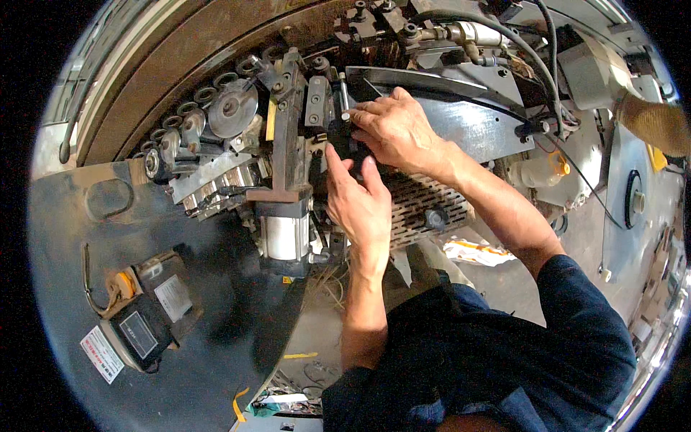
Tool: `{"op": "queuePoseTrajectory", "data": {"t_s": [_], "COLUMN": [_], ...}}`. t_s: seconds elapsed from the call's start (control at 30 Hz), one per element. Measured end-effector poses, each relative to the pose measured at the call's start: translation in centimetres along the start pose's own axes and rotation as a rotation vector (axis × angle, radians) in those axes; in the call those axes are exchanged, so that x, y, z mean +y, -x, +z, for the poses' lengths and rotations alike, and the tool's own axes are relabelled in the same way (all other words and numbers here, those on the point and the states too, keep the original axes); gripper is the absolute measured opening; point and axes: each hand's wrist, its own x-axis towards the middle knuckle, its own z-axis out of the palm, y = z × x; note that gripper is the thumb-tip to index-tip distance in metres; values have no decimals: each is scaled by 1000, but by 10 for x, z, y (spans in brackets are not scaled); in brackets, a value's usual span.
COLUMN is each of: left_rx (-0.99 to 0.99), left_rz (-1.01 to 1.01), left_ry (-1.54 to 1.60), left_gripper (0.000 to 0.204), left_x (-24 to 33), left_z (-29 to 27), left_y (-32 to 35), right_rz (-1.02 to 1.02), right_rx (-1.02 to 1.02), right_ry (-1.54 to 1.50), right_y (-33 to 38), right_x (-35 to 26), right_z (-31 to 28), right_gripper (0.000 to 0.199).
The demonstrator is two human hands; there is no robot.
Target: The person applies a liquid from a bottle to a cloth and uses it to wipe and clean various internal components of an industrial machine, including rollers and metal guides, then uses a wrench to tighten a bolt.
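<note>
My left hand [360, 209] reaches up into the machine with its index finger and thumb apart. Its index fingertip is by a small brass-coloured piece [321, 137] below a dark bolted block [317, 101]. My right hand [397, 131] is bent, its fingers closed together beside the end of a slim metal rod [343, 90]. What those fingers grip, if anything, is hidden behind them. Just left of both hands stands an upright steel bar [286, 137] above a silver cylinder [283, 236].
Round metal discs and rollers [232, 108] sit at the left. A sloped metal plate [468, 126] lies right of my hands, with a slotted panel [425, 209] below. A control box [137, 335] rests on the dark surface at lower left. Hoses [497, 27] cross the upper right.
</note>
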Motion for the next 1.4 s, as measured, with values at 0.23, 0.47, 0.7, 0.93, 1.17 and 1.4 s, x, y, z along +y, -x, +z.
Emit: {"op": "queuePoseTrajectory", "data": {"t_s": [0.23,0.47,0.7,0.93,1.17,1.4], "left_rx": [-277,-583,-789,-1100,-996,-900], "left_rz": [246,252,222,60,206,244], "left_ry": [307,549,45,-91,14,0], "left_gripper": [37,32,32,41,28,32], "left_x": [-23,-140,-294,-370,-378,-384], "left_z": [-52,-30,75,190,236,239], "left_y": [77,200,321,395,433,441], "right_rz": [-68,-56,61,-95,-403,-376], "right_rx": [95,184,139,151,64,-12], "right_ry": [9,-87,254,609,704,805], "right_y": [9,38,138,194,192,206], "right_x": [2,8,12,57,54,40], "right_z": [6,-17,-28,-26,-33,-34], "right_gripper": [34,27,33,33,42,43]}}
